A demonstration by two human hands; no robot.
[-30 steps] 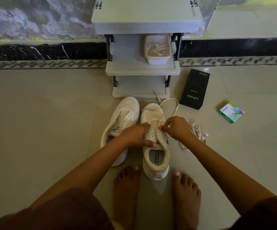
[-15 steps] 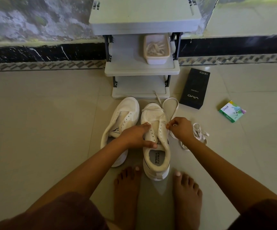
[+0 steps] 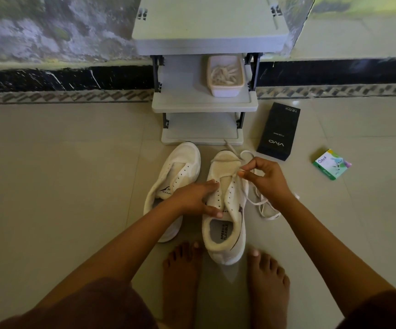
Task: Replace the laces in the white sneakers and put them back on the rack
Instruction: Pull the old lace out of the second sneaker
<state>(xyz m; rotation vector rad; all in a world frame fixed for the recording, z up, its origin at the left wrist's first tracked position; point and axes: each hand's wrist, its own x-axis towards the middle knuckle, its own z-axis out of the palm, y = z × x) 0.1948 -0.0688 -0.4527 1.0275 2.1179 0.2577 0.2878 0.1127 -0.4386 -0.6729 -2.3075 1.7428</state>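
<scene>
Sneakers, two white ones, sit side by side on the floor [image 3: 73,186] in front of the rack [image 3: 204,104]. The right sneaker [image 3: 228,233] is the one I work on. My left grip [image 3: 192,198] lies on top of it with fingers mostly straight and pushes down so the shoe does not slide. My right grip [image 3: 267,179] pinches the lace [image 3: 267,218] between finger and thumb, up near the toe end of the holes. The rest of the lace lies in loose loops on the floor just beside the shoe. I think I am near the start of the threading, since most holes look bare. The lace is soft, light and floppy, so it will bend when I push it. I think the best place to take it is right by its tip, where it should be stiffer. The shoe looks light with soft sides, so it needs one hand to hold it steady. The left sneaker [image 3: 180,172] has no lace that I can see. A tub [image 3: 225,90] with more laces sits on the middle shelf of the rack. A black box [image 3: 279,131] and a small green box [image 3: 331,164] lie on the floor to the right.
</scene>
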